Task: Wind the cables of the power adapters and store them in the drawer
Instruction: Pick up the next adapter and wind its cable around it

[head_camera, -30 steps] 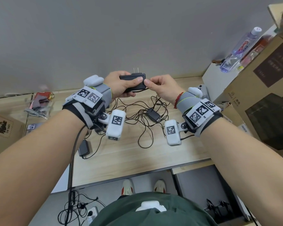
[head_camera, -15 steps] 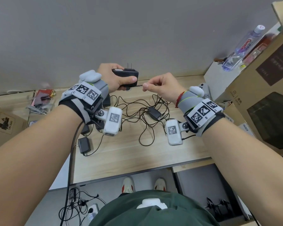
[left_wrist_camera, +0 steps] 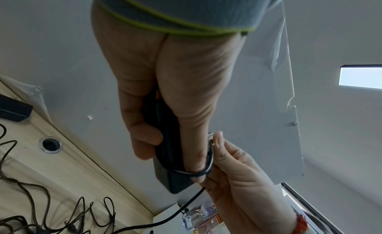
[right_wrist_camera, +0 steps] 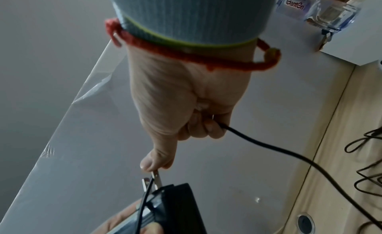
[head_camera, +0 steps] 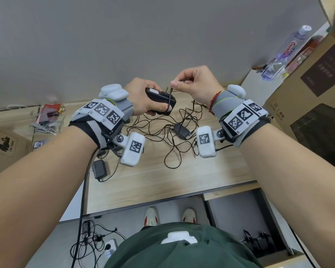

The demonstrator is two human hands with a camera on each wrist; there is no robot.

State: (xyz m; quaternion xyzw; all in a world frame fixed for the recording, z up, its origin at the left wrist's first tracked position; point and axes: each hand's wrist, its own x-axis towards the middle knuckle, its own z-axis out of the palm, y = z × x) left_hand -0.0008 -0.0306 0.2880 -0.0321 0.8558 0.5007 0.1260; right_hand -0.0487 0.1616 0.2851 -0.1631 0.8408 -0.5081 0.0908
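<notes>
My left hand (head_camera: 143, 99) grips a black power adapter (head_camera: 161, 101) held up above the wooden desk (head_camera: 162, 180); its thumb (left_wrist_camera: 196, 149) presses on the adapter's side. My right hand (head_camera: 191, 84) pinches that adapter's thin black cable (head_camera: 170, 95) just above the adapter, and the cable loops once around the adapter's end (left_wrist_camera: 198, 173). In the right wrist view the cable (right_wrist_camera: 268, 149) runs out of my fist down toward the desk, and the adapter's metal prongs (right_wrist_camera: 153, 182) show below my thumb. Two more adapters (head_camera: 181, 130) (head_camera: 99, 169) lie on the desk amid tangled cables (head_camera: 162, 136).
Cardboard boxes (head_camera: 307, 105) and a water bottle (head_camera: 284, 53) stand at the right. A small box (head_camera: 5, 144) and clutter (head_camera: 46, 118) sit at the left. A cable hole (left_wrist_camera: 49, 144) is in the desk near the grey wall. An open compartment (head_camera: 240, 219) lies below the desk edge.
Both hands have risen. My left hand turned the adapter, and my right hand carried the cable up and over its end, laying a loop around it.
</notes>
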